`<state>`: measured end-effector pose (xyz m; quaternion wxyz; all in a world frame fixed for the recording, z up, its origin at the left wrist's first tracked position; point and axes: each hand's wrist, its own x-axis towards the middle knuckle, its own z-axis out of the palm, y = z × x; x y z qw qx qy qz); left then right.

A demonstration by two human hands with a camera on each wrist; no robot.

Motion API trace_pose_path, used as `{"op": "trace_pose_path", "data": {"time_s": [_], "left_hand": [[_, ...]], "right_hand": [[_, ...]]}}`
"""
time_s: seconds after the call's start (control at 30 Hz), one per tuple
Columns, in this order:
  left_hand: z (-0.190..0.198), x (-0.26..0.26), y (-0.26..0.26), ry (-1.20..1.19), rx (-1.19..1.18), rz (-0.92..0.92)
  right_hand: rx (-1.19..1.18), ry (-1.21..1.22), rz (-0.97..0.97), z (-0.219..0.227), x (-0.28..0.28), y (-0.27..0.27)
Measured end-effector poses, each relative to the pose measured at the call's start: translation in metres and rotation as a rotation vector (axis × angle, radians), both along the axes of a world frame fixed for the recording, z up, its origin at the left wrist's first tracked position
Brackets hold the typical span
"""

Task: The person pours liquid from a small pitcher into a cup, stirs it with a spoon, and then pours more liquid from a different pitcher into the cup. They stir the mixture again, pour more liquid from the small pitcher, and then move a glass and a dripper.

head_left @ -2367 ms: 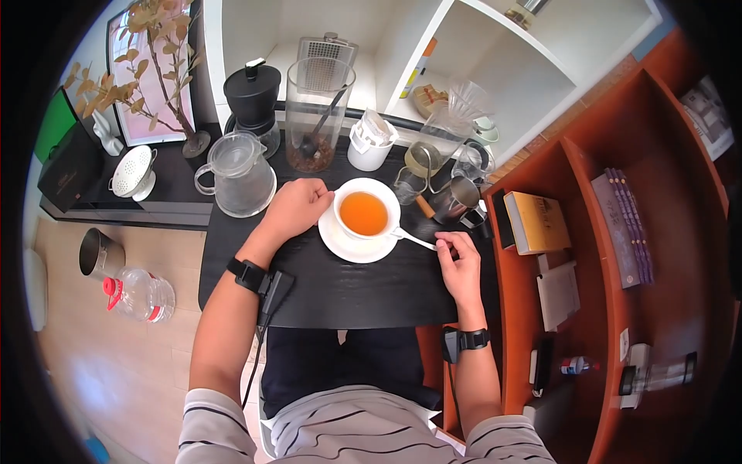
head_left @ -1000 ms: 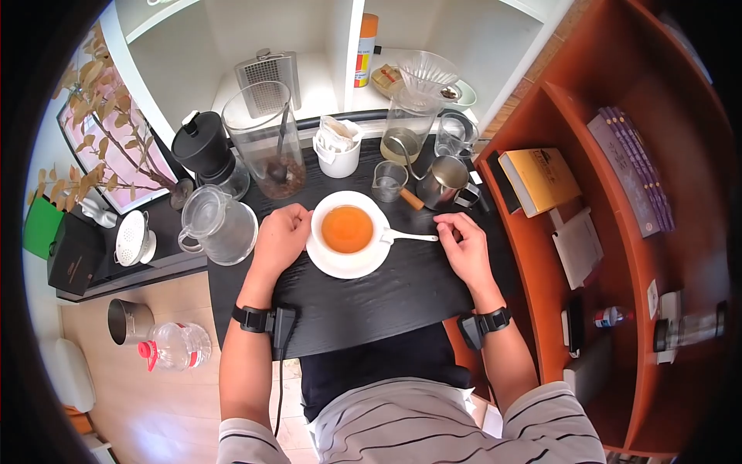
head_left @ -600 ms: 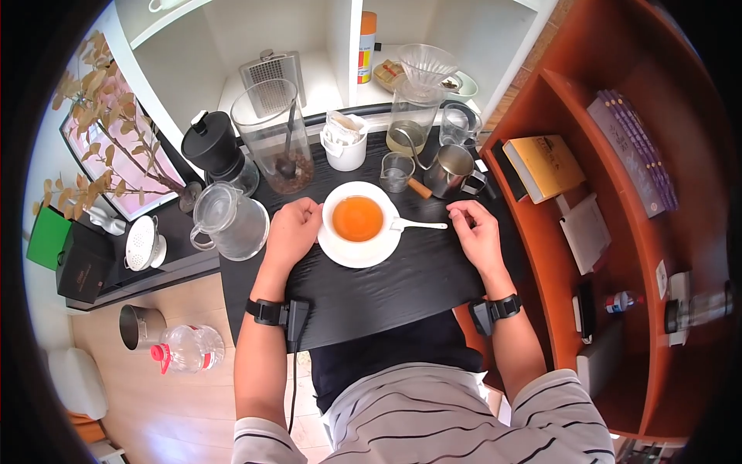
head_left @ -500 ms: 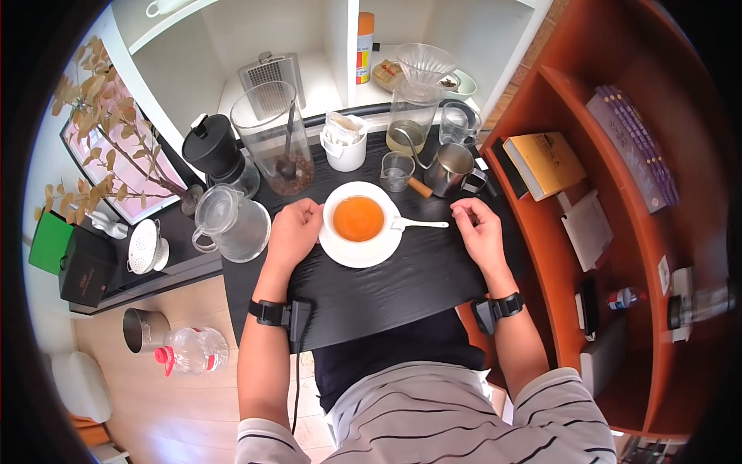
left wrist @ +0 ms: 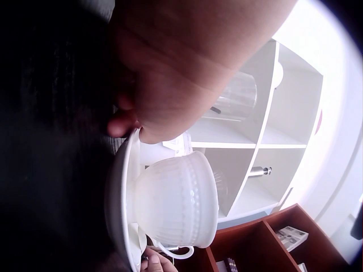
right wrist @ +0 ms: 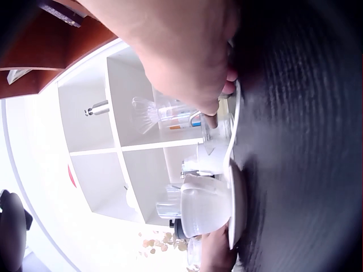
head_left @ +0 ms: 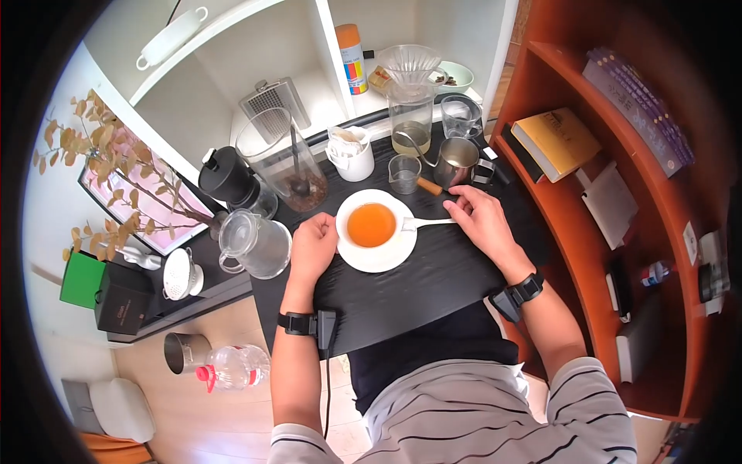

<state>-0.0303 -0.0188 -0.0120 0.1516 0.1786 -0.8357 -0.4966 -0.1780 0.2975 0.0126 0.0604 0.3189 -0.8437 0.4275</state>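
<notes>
A white cup (head_left: 403, 224) of amber liquid stands on a white saucer (head_left: 379, 261) on the black table. My left hand (head_left: 315, 246) pinches the saucer's left rim; in the left wrist view this hand (left wrist: 176, 79) has its thumb over the rim and fingertips below. A white spoon (head_left: 430, 222) extends rightward from the saucer. My right hand (head_left: 483, 220) is at the spoon's outer end, fingers loosely bent. In the right wrist view the right hand's (right wrist: 181, 56) fingertips lie close beside the spoon handle (right wrist: 236, 107); firm contact is unclear.
Behind the cup stand a white canister (head_left: 352, 164), a small glass jug (head_left: 404, 176) and a steel pitcher (head_left: 457, 161). A glass server (head_left: 267, 246), tall glass vase (head_left: 297, 174) and black grinder (head_left: 228, 179) stand left. Brown shelves (head_left: 568, 232) rise at the right.
The head view has shifted and turned. My right hand has come closer to the spoon's end, where a gap showed half a second ago. The left hand stays at the saucer's rim.
</notes>
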Motion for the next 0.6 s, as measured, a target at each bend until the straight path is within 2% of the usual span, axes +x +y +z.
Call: {"op": "trace_pose_path", "data": {"time_s": [0.6], "left_hand": [[-0.003,0.004,0.000,-0.027,-0.028,0.012]], "right_hand": [[-0.030,0.047,0.086,-0.010,-0.014,-0.014]]}}
